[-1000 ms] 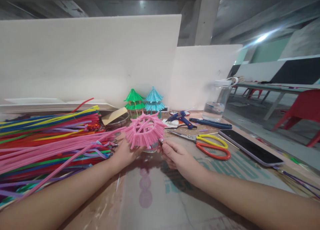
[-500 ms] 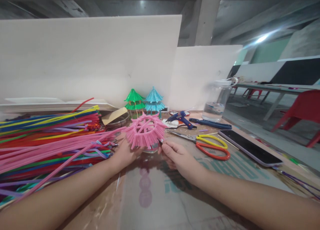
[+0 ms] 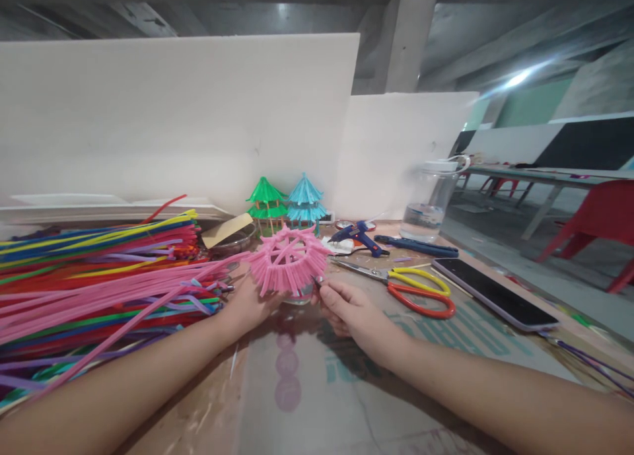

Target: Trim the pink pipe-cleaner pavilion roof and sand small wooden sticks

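Note:
A pink pipe-cleaner roof (image 3: 288, 262), ring-shaped with a fringe hanging all round and strips crossing its open top, is held up over the table. My left hand (image 3: 251, 303) grips it from the left and below, its fingers mostly hidden behind the fringe. On the other side, my right hand (image 3: 344, 303) is closed in a pinch at the fringe's lower right edge. Something small and dark-tipped shows at those fingertips, too small to name. Behind the pink roof stand a green model pavilion (image 3: 266, 197) and a blue model pavilion (image 3: 305, 199), each with two tiers.
Many coloured pipe cleaners (image 3: 99, 290) are heaped at the left, beside a metal bowl (image 3: 238, 240). To the right lie scissors (image 3: 421, 290), a glue gun (image 3: 359, 236), blue-handled pliers (image 3: 421, 245) and a phone (image 3: 495, 293). A water bottle (image 3: 424, 204) stands before a white board (image 3: 173, 125).
Hardly anything differs. The pink roof and both hands keep nearly the same place, and the whole view has shifted very slightly.

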`<state>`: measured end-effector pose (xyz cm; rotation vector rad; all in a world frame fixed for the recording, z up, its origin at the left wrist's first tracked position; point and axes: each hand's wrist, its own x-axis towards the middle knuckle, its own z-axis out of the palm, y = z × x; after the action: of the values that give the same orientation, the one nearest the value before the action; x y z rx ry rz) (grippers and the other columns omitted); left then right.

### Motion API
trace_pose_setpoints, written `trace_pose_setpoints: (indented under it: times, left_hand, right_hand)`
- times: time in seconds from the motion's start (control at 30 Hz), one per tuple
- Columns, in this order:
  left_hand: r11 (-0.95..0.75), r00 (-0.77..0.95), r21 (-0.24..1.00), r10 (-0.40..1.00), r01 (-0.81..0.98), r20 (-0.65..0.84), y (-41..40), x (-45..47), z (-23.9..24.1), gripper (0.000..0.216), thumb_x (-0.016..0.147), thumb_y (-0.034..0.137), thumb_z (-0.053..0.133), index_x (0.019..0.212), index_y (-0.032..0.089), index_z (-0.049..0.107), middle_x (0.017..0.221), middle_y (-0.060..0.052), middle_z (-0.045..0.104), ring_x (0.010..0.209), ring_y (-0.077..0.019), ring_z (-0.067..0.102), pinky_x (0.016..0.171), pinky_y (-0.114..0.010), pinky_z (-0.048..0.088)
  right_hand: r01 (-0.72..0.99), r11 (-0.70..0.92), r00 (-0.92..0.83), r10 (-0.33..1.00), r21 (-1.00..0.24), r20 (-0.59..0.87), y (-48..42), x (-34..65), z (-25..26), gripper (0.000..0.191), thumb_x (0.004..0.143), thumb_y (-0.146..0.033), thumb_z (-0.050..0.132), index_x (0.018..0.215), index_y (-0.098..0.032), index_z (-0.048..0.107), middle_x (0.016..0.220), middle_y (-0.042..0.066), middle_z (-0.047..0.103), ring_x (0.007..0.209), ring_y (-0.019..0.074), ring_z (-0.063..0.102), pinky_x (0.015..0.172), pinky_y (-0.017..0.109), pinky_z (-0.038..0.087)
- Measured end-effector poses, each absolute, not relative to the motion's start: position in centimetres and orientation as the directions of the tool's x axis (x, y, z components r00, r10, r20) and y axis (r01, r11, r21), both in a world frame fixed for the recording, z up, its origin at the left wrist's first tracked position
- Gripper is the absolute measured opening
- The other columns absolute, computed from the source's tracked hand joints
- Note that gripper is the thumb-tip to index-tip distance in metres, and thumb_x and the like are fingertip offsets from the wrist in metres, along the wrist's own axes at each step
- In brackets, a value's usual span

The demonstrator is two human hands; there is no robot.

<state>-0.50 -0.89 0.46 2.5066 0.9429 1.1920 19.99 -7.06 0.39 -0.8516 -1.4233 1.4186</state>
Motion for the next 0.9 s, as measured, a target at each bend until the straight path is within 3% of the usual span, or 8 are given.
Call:
trace_pose_setpoints:
  times: [0.4, 0.67, 0.9]
  left_hand:
    - [-0.778, 0.466, 0.417, 0.620, 0.469, 0.631, -0.86, -0.42, 0.45, 0.050, 0.088, 0.061, 0.050, 0.107, 0.018, 0.067, 0.106, -0.012, 0.073, 0.113, -0.0317, 0.063, 0.105, -0.050, 0.045]
    - [-0.762, 0.468, 0.450, 0.644, 0.466, 0.606, -0.88, -0.56, 0.52, 0.054, 0.086, 0.063, 0.052, 0.110, 0.017, 0.066, 0.107, -0.014, 0.073, 0.117, -0.0324, 0.061, 0.107, -0.050, 0.043]
    - [-0.764, 0.474, 0.425, 0.638, 0.485, 0.607, -0.60, -0.77, 0.12, 0.048, 0.089, 0.058, 0.051, 0.108, 0.017, 0.067, 0.114, -0.015, 0.070, 0.116, -0.0325, 0.061, 0.104, -0.051, 0.045]
  right_hand:
    - [-0.084, 0.123, -0.296, 0.944, -0.989, 0.143, -6.86, 20.00, 0.26, 0.046, 0.075, -0.064, 0.063, 0.075, -0.019, 0.053, 0.051, -0.010, 0.029, 0.043, 0.0057, 0.021, 0.040, 0.022, 0.014]
    - [-0.190, 0.042, -0.363, 0.925, -0.981, 0.109, -6.92, 20.08, 0.45, 0.057, 0.067, -0.072, 0.066, 0.078, -0.019, 0.049, 0.051, -0.011, 0.033, 0.041, 0.0039, 0.019, 0.040, 0.022, 0.011]
    - [-0.158, 0.060, -0.333, 0.936, -0.986, 0.110, -6.96, 20.08, 0.26, 0.055, 0.069, -0.069, 0.067, 0.078, -0.018, 0.052, 0.051, -0.012, 0.032, 0.041, 0.0035, 0.020, 0.040, 0.022, 0.012]
